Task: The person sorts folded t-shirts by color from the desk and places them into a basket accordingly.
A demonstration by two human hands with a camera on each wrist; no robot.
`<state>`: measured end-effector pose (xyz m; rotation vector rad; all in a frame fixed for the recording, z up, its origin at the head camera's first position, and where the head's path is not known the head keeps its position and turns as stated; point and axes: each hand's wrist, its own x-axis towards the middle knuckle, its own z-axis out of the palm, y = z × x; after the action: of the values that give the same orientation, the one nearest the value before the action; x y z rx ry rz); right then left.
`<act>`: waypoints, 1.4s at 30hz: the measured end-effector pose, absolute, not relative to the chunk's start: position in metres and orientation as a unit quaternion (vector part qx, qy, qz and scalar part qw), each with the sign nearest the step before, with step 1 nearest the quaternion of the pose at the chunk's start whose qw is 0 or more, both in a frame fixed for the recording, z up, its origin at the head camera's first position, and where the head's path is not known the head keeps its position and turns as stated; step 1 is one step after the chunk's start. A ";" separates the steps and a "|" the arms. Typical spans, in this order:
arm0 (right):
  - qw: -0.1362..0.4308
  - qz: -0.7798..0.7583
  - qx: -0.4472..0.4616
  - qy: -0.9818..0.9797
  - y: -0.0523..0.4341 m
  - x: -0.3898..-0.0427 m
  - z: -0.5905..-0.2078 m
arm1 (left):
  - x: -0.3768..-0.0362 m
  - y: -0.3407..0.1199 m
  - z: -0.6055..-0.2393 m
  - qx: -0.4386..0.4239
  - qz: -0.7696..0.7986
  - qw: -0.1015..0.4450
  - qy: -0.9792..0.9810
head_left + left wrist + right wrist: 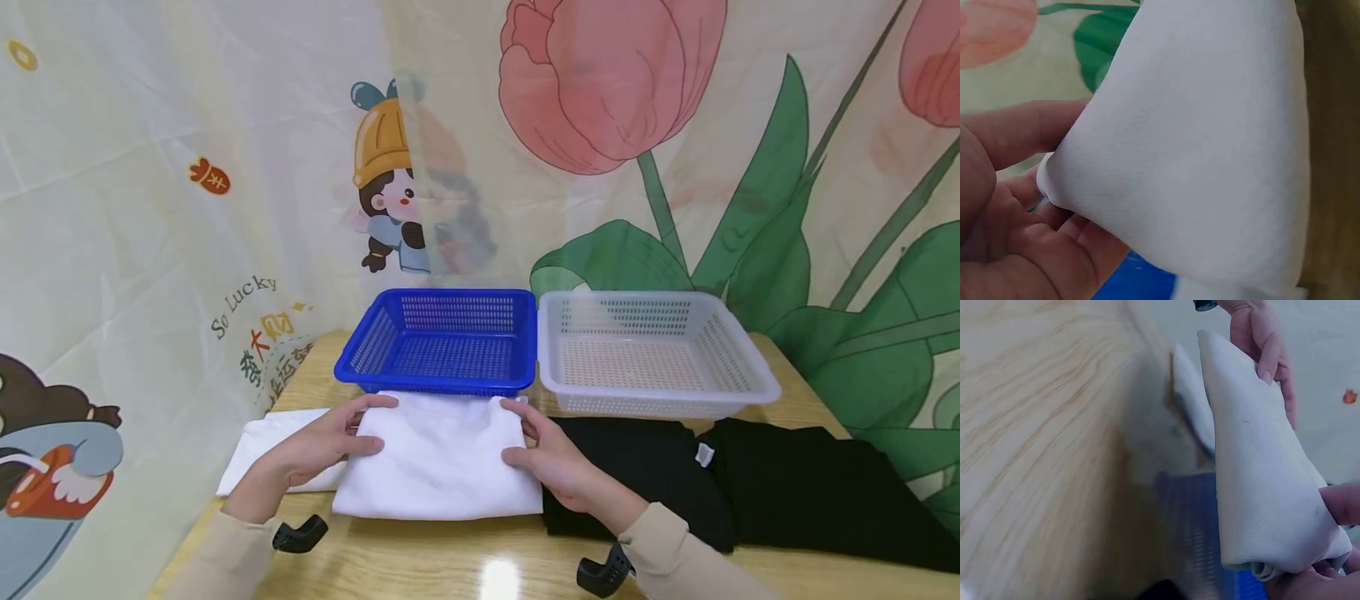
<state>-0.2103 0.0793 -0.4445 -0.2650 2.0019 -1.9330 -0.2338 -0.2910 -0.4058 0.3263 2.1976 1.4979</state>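
The left hand and right hand are partly closed, each pinching one side of a thick white folded fabric bundle, thumbs on its upper face and fingers curled round its edges. The bundle looks raised off the wooden worktop, though its near edge is hard to judge. Even pressure from both sides should keep the folds square; the right wrist view shows a rolled layer at one end, so a firm pinch there would help stop it slipping loose. Keeping both sides level seems wise too.

Taking the bundle as the clock's centre, a blue perforated plastic basket lies at 12 o'clock, a white perforated plastic basket at 2. Another white folded fabric piece is at 9; two black folded fabric pieces spread toward 3.
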 end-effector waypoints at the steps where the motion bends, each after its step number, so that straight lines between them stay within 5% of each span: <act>1: 0.171 -0.682 -0.100 0.704 0.079 -0.210 -0.438 | -0.232 -0.291 -0.398 0.124 0.541 0.224 0.801; 9: 0.148 -0.685 -0.125 0.702 0.078 -0.219 -0.380 | -0.235 -0.293 -0.335 0.161 0.550 0.167 0.802; 16: 0.096 -0.662 -0.138 0.730 0.067 -0.262 -0.353 | -0.281 -0.291 -0.313 0.124 0.557 0.114 0.813; 24: 0.034 -0.620 -0.112 0.776 0.052 -0.311 -0.358 | -0.344 -0.292 -0.325 0.094 0.553 0.093 0.823; 42: 0.036 -0.601 -0.041 0.797 0.034 -0.363 -0.395 | -0.412 -0.285 -0.375 0.064 0.525 0.074 0.846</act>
<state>-0.3631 0.0341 -0.3955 -0.1247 2.4488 -1.8476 -0.4122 -0.2848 -0.3746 0.1910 2.5381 1.5759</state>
